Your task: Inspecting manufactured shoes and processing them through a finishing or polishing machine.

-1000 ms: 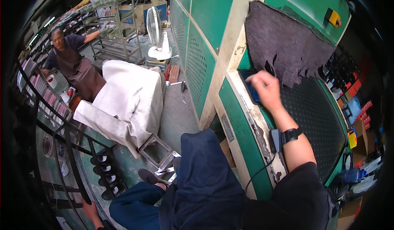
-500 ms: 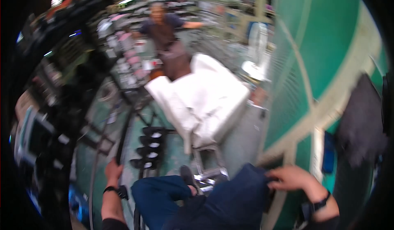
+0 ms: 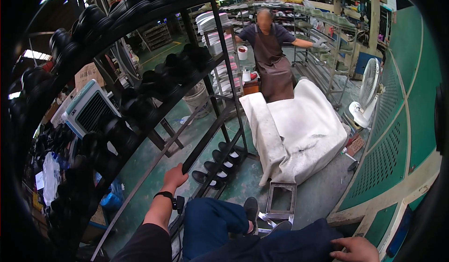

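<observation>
My left hand (image 3: 175, 178) is closed around a dark metal bar of a tall shoe rack (image 3: 206, 139). Black shoes (image 3: 112, 133) stand in rows on the rack's slanting upper shelves. Several more black shoes with pale insides (image 3: 216, 171) sit low down, just right of that hand. At the lower right my right hand (image 3: 356, 250) rests by my dark blue trousers (image 3: 299, 238) at the knee. Its fingers are loosely bent and apart, with nothing seen in them.
Ahead, a white cloth (image 3: 304, 131) drapes a bulky thing behind a metal-framed stool (image 3: 281, 201). A person in a brown apron (image 3: 273, 61) faces me beyond it. Green perforated panels (image 3: 381, 168) and a white fan (image 3: 369, 91) line the right. An air cooler (image 3: 93, 110) stands left.
My view has swung left and steadied, bringing more of the shoe rack into sight. My left hand stays on the rack's bar; my right hand stays by my knee.
</observation>
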Motion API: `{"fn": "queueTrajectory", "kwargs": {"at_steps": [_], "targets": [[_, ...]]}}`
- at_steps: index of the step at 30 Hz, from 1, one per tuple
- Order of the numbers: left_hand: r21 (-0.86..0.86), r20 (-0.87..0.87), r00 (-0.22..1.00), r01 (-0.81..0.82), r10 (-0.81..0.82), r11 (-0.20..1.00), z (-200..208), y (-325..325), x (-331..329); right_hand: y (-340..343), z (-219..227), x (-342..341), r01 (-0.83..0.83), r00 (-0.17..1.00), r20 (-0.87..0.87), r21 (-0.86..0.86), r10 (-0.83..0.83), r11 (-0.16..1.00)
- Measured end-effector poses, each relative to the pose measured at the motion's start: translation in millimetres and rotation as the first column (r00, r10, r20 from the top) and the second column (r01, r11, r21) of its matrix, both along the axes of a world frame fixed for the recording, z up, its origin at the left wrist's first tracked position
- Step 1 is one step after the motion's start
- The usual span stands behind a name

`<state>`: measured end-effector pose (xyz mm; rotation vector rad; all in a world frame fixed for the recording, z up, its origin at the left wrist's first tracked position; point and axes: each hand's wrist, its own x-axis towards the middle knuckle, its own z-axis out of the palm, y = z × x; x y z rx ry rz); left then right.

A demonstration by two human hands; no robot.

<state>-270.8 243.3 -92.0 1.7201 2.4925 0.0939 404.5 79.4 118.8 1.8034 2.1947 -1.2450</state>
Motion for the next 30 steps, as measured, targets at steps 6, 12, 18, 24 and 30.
{"fn": "queueTrajectory", "kwargs": {"at_steps": [6, 12, 18, 24, 30], "targets": [[-0.014, -0.017, 1.000, 0.002, -0.002, 1.000, 4.7, -1.3, 2.4, -3.8, -9.3, 2.4, 0.017, 1.000, -0.026, 0.009, -0.016, 1.000], [-0.013, -0.001, 1.000, -0.019, 0.019, 1.000, 7.6, -3.3, 4.0, -5.5, -7.9, 2.4, 0.004, 1.000, -0.009, -0.024, -0.004, 1.000], [0.058, 0.040, 0.999, 0.021, -0.023, 0.998, -1.6, -5.3, -5.1, -3.0, -3.6, -7.5, 0.059, 0.998, 0.001, -0.124, -0.059, 0.991], [0.022, 0.072, 0.997, -0.021, 0.019, 1.000, -0.8, -5.7, -8.8, -1.4, 1.9, -19.1, 0.055, 0.994, 0.100, -0.155, -0.040, 0.986], [0.022, 0.068, 0.998, -0.008, 0.006, 1.000, 2.3, -7.6, -9.5, -3.1, -3.5, -21.0, 0.024, 0.998, 0.065, -0.106, -0.017, 0.994]]}}
